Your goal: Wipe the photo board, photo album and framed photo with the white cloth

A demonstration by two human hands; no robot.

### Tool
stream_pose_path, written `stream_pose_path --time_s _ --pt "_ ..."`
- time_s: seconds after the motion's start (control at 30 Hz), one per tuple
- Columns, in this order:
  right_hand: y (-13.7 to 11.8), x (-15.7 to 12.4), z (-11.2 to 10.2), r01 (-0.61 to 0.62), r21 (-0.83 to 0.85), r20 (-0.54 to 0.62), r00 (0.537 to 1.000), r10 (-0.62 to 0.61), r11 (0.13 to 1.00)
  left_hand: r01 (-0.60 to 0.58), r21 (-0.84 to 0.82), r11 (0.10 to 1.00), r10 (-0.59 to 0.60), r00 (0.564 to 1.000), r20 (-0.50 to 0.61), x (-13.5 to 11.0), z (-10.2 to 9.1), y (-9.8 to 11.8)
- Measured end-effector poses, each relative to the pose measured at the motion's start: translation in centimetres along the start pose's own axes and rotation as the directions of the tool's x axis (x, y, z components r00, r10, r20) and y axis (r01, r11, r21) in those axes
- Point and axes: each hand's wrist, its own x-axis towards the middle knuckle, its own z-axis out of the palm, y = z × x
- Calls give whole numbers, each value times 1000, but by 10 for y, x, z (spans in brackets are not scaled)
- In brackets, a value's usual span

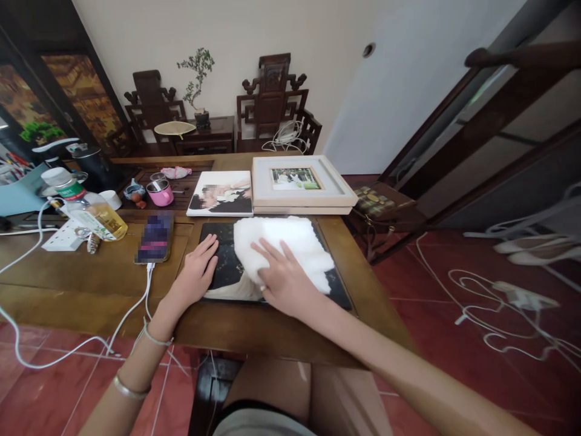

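My left hand (200, 269) rests open on the photo panel (222, 260); I'd press the white towel (302, 236) evenly under my spread right hand (288, 281)

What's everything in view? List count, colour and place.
Rectangular wooden table: one, brown, centre
Glossy rectangular panel: one, black and cream, table's near side
Fluffy cloth: one, white, on that panel
Framed photo: one, pale frame, beyond the panel
Rectangular photo board: one, white and black, left of that frame
Slim phone: one, dark purple screen, table left
Plastic bottle: one, clear with yellow liquid, table left
Metal-lined mug: one, pink, beyond the phone
Carved wooden chairs: two, dark brown, background
Potted bonsai: one, green, between those chairs
Thin cables: several, white, table, chair, tiled floor
Left hand: one, bare, on the panel
Right hand: one, bare, on cloth
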Motion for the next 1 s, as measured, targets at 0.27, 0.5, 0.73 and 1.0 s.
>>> stream_pose_path --time_s 0.27,0.5,0.73,1.0 --pt "-15 29 6 100 -31 29 995 -99 994 36 -100 994 -52 986 -160 -4 -11 11" --pt "-36 -19 1 366 188 58 922 -382 911 63 -128 990 -81 986 -144 -5 -10 11" --pt "-5 -35 -8 180 274 -69 983 -168 945 41 -45 998 -43 998 -42 -3 -6 8" --pt "12 43 -13 -99 126 -88 990 111 987 17 -9 1000 -17 999 -39 -1 -4 4"
